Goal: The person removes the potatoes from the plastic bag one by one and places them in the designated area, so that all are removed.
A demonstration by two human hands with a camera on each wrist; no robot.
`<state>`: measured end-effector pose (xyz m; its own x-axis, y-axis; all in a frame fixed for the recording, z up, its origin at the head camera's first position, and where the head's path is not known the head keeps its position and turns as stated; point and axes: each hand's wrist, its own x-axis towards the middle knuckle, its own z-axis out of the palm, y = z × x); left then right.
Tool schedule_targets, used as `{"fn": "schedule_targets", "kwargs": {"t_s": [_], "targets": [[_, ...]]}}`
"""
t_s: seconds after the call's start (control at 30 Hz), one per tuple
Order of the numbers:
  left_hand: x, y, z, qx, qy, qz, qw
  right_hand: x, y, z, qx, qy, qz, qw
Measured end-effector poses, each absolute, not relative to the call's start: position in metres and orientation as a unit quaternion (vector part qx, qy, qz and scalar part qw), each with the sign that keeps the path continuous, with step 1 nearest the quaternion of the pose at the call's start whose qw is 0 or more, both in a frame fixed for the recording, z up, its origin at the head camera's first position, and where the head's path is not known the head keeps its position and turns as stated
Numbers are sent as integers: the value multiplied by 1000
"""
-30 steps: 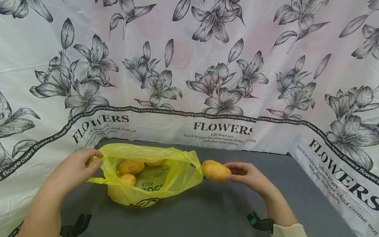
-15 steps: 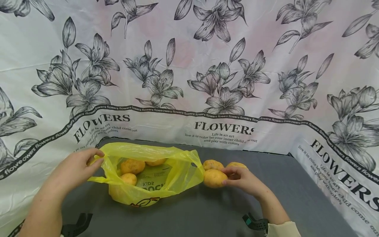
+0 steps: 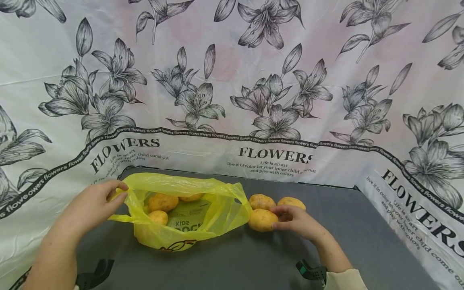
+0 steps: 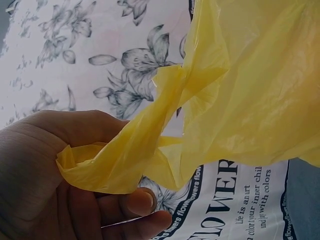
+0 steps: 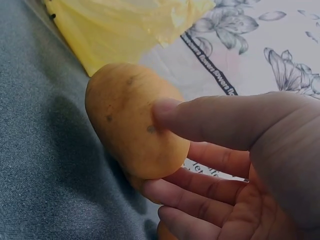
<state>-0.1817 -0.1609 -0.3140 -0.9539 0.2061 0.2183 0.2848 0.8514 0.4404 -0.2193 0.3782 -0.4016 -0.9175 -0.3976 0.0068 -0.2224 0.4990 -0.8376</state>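
Note:
A yellow plastic bag (image 3: 217, 201) lies on its side on the grey tabletop, its mouth facing me. My left hand (image 3: 98, 205) pinches one handle of it; in the left wrist view the bag handle (image 4: 120, 160) runs between thumb and fingers. Several potatoes (image 3: 163, 202) show inside. Just outside the bag's right end, my right hand (image 3: 301, 223) holds a potato (image 3: 262, 220) between thumb and fingertips. In the right wrist view, the thumb presses the spotted side of that potato (image 5: 130, 120). Behind it sit another potato (image 3: 260, 201) and, farther right, a third potato (image 3: 291, 202).
The grey table (image 3: 232, 266) stretches forward to a white flower-print cloth (image 3: 203, 155) hung behind it and along the sides. A black wrist strap (image 3: 311, 270) shows on the right arm, another black strap (image 3: 96, 274) on the left.
My right hand has moved toward me and slightly left with the held potato, lowering it in view. A potato behind that hand has come into sight. The left hand keeps its hold on the bag.

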Motion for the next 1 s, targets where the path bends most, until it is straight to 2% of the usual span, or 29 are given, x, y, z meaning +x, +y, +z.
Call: {"fn": "schedule_targets", "kwargs": {"t_s": [0.7,1.0], "targets": [[-185,-161,-316,-132,-959,-239,76,-221,378,-409,-183,860,-467,94],[-186,-162,-317,-131,-960,-237,73,-221,375,-411,-179,873,-448,75]]}}
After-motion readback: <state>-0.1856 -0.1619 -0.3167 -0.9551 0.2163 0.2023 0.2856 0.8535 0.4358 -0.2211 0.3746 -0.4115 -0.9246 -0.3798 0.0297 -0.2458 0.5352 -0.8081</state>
